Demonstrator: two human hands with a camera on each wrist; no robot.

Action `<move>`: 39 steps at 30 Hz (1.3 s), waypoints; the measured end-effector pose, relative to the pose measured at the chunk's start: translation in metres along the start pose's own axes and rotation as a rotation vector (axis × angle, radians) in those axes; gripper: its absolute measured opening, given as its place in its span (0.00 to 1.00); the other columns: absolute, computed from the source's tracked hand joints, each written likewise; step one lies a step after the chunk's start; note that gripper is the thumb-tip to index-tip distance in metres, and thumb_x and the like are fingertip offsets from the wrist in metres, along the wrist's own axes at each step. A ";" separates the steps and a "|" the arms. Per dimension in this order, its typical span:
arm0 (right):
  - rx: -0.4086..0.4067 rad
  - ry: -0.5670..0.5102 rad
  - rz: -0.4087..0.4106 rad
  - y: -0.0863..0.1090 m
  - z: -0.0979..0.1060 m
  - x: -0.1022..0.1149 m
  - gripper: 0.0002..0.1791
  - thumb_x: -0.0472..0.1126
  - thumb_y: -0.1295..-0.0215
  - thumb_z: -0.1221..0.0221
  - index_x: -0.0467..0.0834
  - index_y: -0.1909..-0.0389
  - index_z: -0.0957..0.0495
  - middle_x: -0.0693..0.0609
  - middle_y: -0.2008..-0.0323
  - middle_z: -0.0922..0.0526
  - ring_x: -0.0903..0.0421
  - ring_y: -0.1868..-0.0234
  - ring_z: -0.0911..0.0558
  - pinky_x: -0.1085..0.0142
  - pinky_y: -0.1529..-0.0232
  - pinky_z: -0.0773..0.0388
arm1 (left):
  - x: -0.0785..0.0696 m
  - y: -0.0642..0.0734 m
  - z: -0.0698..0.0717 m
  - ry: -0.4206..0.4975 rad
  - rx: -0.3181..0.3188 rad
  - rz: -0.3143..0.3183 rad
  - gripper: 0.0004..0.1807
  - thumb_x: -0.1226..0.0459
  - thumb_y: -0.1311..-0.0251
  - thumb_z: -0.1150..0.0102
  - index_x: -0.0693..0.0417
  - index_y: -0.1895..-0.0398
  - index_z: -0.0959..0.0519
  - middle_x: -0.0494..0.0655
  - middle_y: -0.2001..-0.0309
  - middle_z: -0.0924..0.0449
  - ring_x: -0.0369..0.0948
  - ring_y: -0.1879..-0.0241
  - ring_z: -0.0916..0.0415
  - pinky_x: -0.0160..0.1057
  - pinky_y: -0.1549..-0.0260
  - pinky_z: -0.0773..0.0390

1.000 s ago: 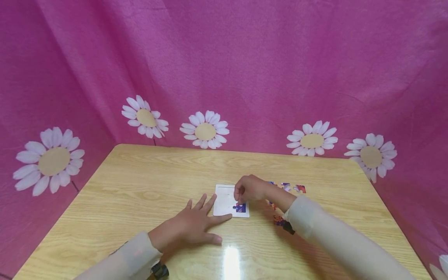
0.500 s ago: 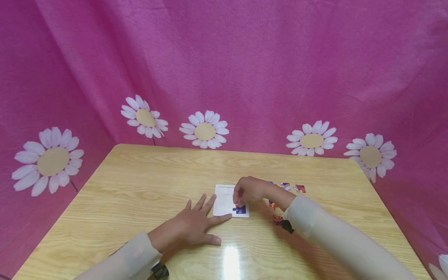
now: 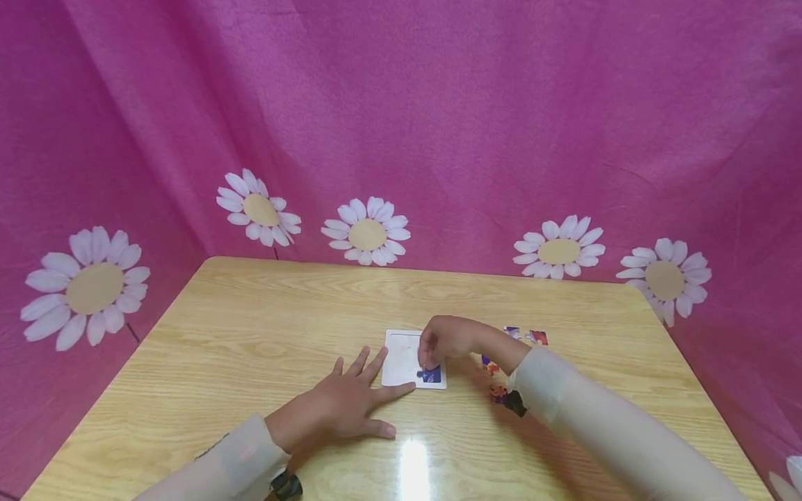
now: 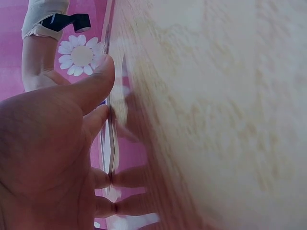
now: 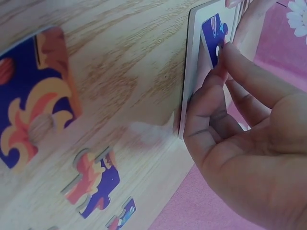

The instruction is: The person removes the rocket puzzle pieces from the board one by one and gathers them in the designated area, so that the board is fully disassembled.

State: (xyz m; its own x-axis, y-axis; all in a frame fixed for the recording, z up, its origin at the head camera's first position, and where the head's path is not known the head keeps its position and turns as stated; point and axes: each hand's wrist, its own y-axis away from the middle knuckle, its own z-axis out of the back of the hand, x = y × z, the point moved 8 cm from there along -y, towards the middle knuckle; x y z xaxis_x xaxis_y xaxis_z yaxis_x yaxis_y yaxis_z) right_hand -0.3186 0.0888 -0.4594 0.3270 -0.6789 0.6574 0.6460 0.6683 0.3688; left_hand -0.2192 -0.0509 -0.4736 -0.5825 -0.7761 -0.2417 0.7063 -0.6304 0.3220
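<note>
A small white puzzle tray [image 3: 401,358] lies mid-table, with a blue jigsaw piece [image 3: 431,376] in its near right corner. My right hand [image 3: 447,339] is over the tray's right side. In the right wrist view, its thumb and fingertips pinch a puzzle piece, mostly hidden by them, at the edge of the blue corner piece [image 5: 210,33]. My left hand [image 3: 351,396] rests on the table with fingers spread, its fingertips at the tray's left and front edges. The left wrist view shows that hand's thumb [image 4: 98,81] held straight beside the tabletop.
Loose puzzle pieces [image 3: 538,337] lie on the wooden table [image 3: 282,313] right of the tray, some partly behind the right forearm. The right wrist view shows an orange-and-blue piece [image 5: 98,179] close by. A pink flowered curtain [image 3: 438,139] hangs behind the table.
My right fingertips have shifted slightly down and toward me over the corner piece, covering more of its upper edge. The left hand and the tray stay in place.
</note>
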 end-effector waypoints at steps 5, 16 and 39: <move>0.017 -0.038 0.006 0.001 0.000 0.001 0.05 0.26 0.42 0.31 0.37 0.67 0.12 0.55 0.73 0.14 0.63 0.70 0.21 0.70 0.61 0.24 | 0.000 0.000 0.000 0.001 0.000 0.004 0.41 0.28 0.38 0.50 0.13 0.21 0.46 0.60 0.16 0.64 0.67 0.20 0.64 0.76 0.33 0.48; 0.061 -0.142 -0.026 0.004 -0.002 -0.003 0.05 0.25 0.39 0.33 0.36 0.64 0.13 0.52 0.68 0.11 0.60 0.66 0.16 0.66 0.59 0.16 | 0.000 -0.001 -0.002 0.003 -0.001 0.004 0.40 0.29 0.37 0.49 0.12 0.21 0.46 0.60 0.16 0.64 0.65 0.20 0.66 0.76 0.31 0.50; -0.007 -0.320 -0.046 0.021 -0.006 -0.017 0.15 0.21 0.38 0.38 0.37 0.54 0.12 0.46 0.67 0.13 0.57 0.65 0.16 0.61 0.58 0.14 | 0.002 -0.002 -0.003 0.012 0.006 0.012 0.40 0.27 0.38 0.50 0.11 0.22 0.47 0.58 0.16 0.65 0.65 0.20 0.67 0.76 0.32 0.51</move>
State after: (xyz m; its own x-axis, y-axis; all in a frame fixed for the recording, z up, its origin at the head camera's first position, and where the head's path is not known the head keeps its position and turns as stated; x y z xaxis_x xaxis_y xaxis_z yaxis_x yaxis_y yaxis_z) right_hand -0.3062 0.1128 -0.4670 0.0639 -0.5776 0.8138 0.6602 0.6360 0.3995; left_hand -0.2209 -0.0511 -0.4778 -0.5689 -0.7840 -0.2484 0.7108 -0.6206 0.3310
